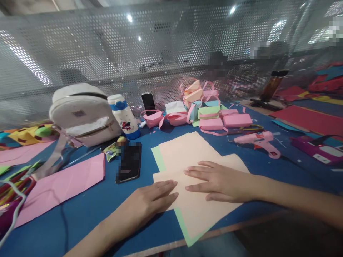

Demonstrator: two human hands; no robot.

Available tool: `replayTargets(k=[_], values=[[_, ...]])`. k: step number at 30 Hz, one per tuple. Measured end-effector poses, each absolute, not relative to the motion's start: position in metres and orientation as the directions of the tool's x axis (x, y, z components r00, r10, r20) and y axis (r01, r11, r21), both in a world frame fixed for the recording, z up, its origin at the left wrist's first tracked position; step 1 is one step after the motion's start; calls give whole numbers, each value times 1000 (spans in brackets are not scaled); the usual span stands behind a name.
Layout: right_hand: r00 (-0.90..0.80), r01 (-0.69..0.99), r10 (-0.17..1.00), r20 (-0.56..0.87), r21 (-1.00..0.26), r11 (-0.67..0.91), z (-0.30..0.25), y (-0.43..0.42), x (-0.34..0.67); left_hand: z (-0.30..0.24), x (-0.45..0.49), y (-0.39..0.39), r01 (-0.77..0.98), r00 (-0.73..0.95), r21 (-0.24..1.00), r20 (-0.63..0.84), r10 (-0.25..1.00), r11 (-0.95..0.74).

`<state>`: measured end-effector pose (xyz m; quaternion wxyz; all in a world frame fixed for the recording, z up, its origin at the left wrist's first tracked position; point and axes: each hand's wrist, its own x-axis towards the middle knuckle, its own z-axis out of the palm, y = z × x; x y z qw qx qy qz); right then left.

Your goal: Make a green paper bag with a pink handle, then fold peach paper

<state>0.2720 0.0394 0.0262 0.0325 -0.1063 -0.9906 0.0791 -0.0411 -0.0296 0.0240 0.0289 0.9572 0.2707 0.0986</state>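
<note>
My left hand [151,200] lies flat with its fingers together on the left edge of a folded peach paper sheet [198,210]. My right hand [217,182] rests flat on the same sheet, fingers stretched out to the left along the fold. Under it lie another peach sheet [184,148] and a light green sheet [158,159] whose edges show. Neither hand holds anything.
A dark phone [128,162] lies left of the papers, pink paper [61,185] beyond it. A white backpack [80,114], a bottle [124,116] and a second phone [148,103] stand behind. Folded paper boxes [209,114] pile at the back; a pink glue gun [258,141] lies right. The table edge [214,233] runs close in front.
</note>
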Motion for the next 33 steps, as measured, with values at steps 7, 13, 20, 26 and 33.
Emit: replayTargets(k=[7,13,20,26,33], values=[[-961,177,155,230,77,981,19,21,252,22,-41,-31,522,831,90,173,529,-848],[-931,245,200,307,119,962,17,11,241,20,-37,-35,511,779,170,322,537,-843],[-924,332,323,203,13,943,29,2,237,31,-43,-29,490,717,499,234,656,-714],[-928,337,335,161,-18,941,34,3,235,34,-45,-26,483,735,503,214,644,-717],[-927,330,330,177,-29,943,29,4,237,25,-49,-28,458,803,254,291,519,-852]])
